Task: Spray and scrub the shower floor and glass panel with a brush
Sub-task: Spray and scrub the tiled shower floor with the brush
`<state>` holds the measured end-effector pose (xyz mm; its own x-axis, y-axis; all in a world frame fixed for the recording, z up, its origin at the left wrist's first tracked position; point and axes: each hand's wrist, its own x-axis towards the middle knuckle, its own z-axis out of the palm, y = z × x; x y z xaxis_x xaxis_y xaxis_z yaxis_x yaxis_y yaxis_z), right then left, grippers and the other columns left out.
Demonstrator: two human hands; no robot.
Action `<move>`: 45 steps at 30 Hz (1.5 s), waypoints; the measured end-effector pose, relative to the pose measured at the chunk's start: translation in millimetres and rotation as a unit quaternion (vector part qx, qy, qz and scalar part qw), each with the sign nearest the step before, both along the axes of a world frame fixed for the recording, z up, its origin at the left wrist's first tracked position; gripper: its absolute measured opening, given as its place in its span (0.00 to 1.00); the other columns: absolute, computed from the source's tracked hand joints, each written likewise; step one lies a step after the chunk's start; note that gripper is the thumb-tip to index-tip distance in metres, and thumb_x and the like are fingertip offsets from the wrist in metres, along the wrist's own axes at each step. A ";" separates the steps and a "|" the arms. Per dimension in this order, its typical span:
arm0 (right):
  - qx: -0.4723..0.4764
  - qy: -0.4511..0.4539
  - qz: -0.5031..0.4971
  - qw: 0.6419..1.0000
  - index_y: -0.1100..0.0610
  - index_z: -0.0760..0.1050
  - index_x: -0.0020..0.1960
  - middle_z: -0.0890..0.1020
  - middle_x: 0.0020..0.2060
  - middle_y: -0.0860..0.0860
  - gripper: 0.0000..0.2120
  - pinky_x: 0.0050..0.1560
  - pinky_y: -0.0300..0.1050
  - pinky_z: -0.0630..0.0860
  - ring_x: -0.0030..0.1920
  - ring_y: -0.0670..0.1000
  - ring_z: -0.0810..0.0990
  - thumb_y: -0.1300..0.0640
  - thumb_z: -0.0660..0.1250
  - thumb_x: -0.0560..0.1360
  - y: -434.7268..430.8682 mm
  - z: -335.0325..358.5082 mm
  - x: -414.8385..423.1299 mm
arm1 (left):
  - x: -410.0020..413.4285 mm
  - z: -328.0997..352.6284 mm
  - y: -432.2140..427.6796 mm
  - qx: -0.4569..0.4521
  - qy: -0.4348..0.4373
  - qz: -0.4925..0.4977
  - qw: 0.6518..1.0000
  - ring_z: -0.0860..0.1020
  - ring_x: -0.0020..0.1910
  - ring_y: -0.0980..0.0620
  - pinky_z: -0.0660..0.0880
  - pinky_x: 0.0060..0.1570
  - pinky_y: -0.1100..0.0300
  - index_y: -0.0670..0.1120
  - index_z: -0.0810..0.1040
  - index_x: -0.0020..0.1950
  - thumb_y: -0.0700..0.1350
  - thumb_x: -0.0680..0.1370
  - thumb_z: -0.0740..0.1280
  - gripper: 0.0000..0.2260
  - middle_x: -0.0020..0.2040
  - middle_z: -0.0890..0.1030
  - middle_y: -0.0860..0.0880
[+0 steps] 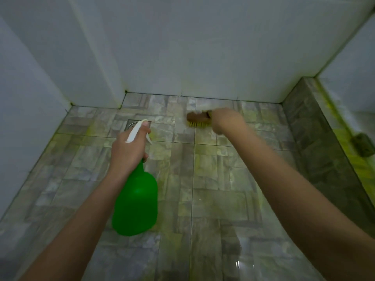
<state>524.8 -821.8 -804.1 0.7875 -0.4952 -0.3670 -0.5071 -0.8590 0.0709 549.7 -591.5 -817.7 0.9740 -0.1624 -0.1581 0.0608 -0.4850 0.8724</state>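
Floor scrubbing looks to be the step in hand. The right hand [225, 121] grips a wooden scrub brush [197, 118], bristles down on the shower floor's [213, 179] far tiles. The left hand [129, 151] curls round the green spray bottle's [136, 201] neck, nearer left. Next likely calls for firm strokes across the nearer tiles.

- The spray bottle [136, 199] hangs in the left hand [129, 151], left of centre above the shower floor [213, 179].
- The drain [132, 124] lies in the floor just beyond that hand.
- The brush [197, 118], held by the right hand [227, 122], is right of the drain, near the back wall [203, 57].
- A raised kerb [316, 138] bounds the floor on the right.
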 end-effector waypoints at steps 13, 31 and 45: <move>0.006 -0.030 0.114 0.993 0.48 0.56 0.77 0.73 0.63 0.60 0.31 0.42 0.47 0.69 0.55 0.60 0.78 0.67 0.53 0.77 38.2 -11.8 8.5 | 18.5 -12.5 41.4 0.036 0.029 0.050 0.998 0.75 0.18 0.59 0.67 0.19 0.71 0.40 0.82 0.43 0.61 0.82 0.63 0.24 0.32 0.80 0.43; 0.004 0.001 0.178 0.984 0.51 0.61 0.74 0.76 0.54 0.56 0.28 0.41 0.48 0.72 0.44 0.55 0.77 0.68 0.56 0.76 97.3 -6.6 53.0 | 41.3 -24.1 74.5 0.046 0.111 0.044 0.992 0.75 0.25 0.51 0.70 0.21 0.65 0.40 0.84 0.48 0.61 0.80 0.65 0.24 0.34 0.81 0.46; -0.010 -0.032 0.059 0.998 0.56 0.48 0.79 0.74 0.65 0.58 0.32 0.43 0.49 0.71 0.49 0.57 0.79 0.68 0.53 0.78 123.7 -20.6 53.7 | 51.7 -20.5 108.0 -0.025 0.080 0.100 0.991 0.71 0.17 0.57 0.71 0.22 0.68 0.43 0.85 0.52 0.62 0.80 0.64 0.23 0.52 0.85 0.39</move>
<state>578.5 -698.1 -824.7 0.8618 -0.4047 -0.3057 -0.4072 -0.9114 0.0586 601.5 -483.5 -838.2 0.9505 0.0201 -0.3100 0.2912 -0.4055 0.8665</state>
